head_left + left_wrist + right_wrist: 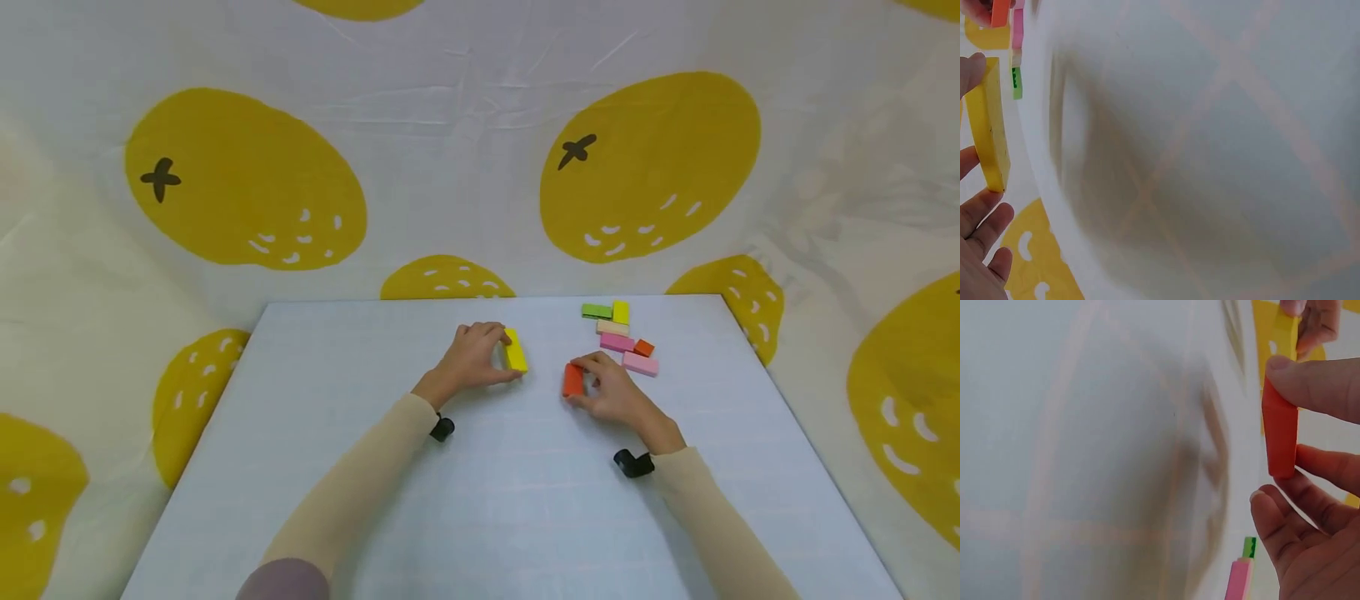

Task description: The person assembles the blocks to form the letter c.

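Note:
Near the middle of the table, the left hand [477, 357] pinches a yellow block [515, 351] by its two ends, between thumb and fingers. In the left wrist view the same yellow block [989, 125] is long and flat-sided. To its right, the right hand [617, 396] grips a shorter red-orange block [573, 381] the same way. The right wrist view shows the red-orange block [1280, 428] between the thumb and fingertips, its other fingers bent loosely below. A gap separates the two held blocks.
Behind the right hand lies a loose group of blocks: green [597, 311], yellow [621, 312], cream [612, 328], two pink [617, 342] and a small orange one [643, 348]. A white cloth with yellow fruit shapes hangs behind the table [337, 367].

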`<state>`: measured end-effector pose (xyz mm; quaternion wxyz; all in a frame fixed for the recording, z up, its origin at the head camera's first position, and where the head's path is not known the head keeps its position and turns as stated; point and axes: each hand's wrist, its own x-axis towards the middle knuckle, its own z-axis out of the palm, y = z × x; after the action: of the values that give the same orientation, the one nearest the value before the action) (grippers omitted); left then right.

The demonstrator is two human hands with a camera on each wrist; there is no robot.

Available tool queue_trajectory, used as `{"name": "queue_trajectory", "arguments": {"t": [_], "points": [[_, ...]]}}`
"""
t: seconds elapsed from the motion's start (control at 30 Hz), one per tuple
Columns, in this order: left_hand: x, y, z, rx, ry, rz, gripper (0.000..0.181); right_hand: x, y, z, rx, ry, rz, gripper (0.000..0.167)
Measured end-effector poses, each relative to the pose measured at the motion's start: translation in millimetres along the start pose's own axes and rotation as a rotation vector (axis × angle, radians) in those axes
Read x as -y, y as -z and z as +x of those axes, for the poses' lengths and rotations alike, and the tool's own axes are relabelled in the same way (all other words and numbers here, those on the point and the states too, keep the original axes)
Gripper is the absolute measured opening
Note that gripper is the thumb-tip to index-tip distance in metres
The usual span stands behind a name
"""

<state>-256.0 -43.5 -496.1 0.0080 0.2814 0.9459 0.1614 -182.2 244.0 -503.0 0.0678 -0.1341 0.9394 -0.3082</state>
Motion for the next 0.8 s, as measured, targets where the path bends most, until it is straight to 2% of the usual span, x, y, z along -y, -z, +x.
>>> {"name": "queue_trajectory", "arguments": {"t": [0.37, 0.63, 0.8], "points": [[28.2, 3.1, -28.1, -0.019, 0.031, -0.023, 0.064, 16.6, -10.5, 3.5, 0.024, 0.061, -0.004, 0.064], [48.0, 8.1, -48.4, -0.035, 0.028, -0.029, 0.065, 27.4, -20.4, 7.2, 0.034, 0.107, 0.012, 0.063], [60.0, 9.2, -59.7, -0.011, 0.049, -0.061, 0.062, 34.8, -26.3, 9.1, 0.048, 0.132, 0.041, 0.063]]}}
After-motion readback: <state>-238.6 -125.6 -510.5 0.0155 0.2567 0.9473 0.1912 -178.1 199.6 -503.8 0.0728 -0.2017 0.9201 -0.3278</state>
